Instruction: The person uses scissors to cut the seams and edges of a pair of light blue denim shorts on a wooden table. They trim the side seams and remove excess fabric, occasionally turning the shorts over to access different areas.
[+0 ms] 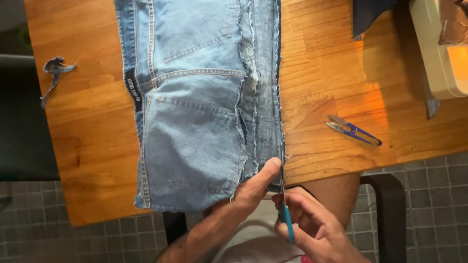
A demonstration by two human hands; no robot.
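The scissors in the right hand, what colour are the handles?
Blue, seen in the head view: scissors, right hand.

Wooden table (97,141), warm butcher-block top, stood over a grey tiled floor (429,195). Directly on it: cut-up blue denim jeans (195,107) spread flat across the middle, frayed edge on the right, hem hanging at the near edge. Small denim scrap (54,70) lay near the left edge, well apart. Purple-handled thread snips (353,130) lay right of the denim. Cream sewing machine (438,53) sat at the far right corner.

wooden table (92,146) | grey tiled floor (429,195) | warm lamp glow (458,61)
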